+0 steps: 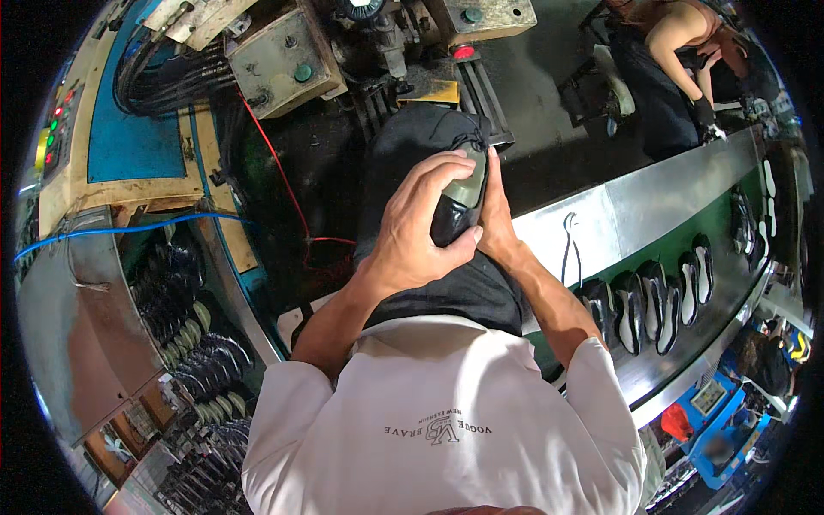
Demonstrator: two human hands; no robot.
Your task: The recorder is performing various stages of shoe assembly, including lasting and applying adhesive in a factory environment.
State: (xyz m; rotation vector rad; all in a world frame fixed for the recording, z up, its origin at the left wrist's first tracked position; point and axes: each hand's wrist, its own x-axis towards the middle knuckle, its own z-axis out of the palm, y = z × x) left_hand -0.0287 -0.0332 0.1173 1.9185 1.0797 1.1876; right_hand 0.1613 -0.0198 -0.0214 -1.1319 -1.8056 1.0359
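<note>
A shoe last with an olive-green bottom and glossy black shoe upper is held above my lap, over my dark trousers. My left hand wraps round its left side, fingers curled over the green part and thumb across the black end nearest me. Along its right side lies my right hand, fingers fairly straight and pointing away from me, palm pressed to the last. The palms hide part of the upper. Black laces or cords show at its far end.
Ahead stands a machine with a metal box and a red button. Right, a conveyor carries several black shoes; a co-worker sits beyond. A rack of lasts stands left, under a blue hose.
</note>
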